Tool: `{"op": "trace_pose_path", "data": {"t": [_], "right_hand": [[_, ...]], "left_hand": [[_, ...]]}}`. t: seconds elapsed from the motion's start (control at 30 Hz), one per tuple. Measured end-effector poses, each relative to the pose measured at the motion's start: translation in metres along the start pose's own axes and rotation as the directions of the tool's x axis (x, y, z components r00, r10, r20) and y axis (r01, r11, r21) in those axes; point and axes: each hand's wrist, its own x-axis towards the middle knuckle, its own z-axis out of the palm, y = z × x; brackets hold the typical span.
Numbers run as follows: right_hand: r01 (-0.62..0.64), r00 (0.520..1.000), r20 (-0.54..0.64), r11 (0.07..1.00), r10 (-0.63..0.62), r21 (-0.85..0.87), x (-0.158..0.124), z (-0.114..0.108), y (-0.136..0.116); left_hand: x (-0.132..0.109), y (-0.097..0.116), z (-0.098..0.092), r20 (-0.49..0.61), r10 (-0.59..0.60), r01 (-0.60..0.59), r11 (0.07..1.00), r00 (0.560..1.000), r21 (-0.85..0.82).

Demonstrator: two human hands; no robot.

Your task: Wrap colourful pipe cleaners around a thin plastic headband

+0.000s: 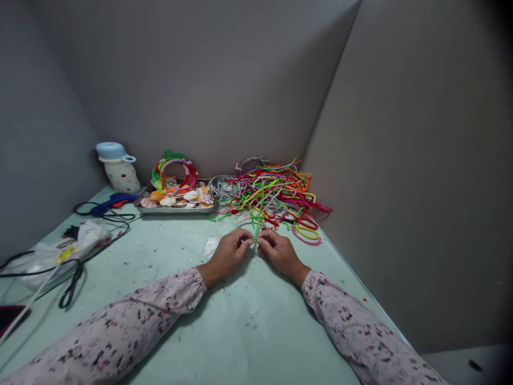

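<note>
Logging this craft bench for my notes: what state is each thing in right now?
left hand, fingers pinched on the green pipe cleaner
right hand, pinched on the same stem
pipe cleaner pile, loose, tangled
tray, full of shells
jar, lid on
glue gun, lying down

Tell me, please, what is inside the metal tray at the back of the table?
Seashells, orange, white and speckled, fill the tray. Colourful wrapped hoops stand at its far side; whether they rest inside cannot be told. The shells cover the tray's floor.
</note>
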Motion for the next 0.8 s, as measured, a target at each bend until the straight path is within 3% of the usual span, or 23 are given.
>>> {"op": "trace_pose_path", "data": {"t": [0.8], "right_hand": [[-0.015,1.0,0.007,1.0,0.015,0.022,-0.0001,0.0018,0.0023]], "left_hand": [[-0.0004,-0.0007,0.0012,0.041,-0.033,0.033,0.999,0.999,0.005]]}}
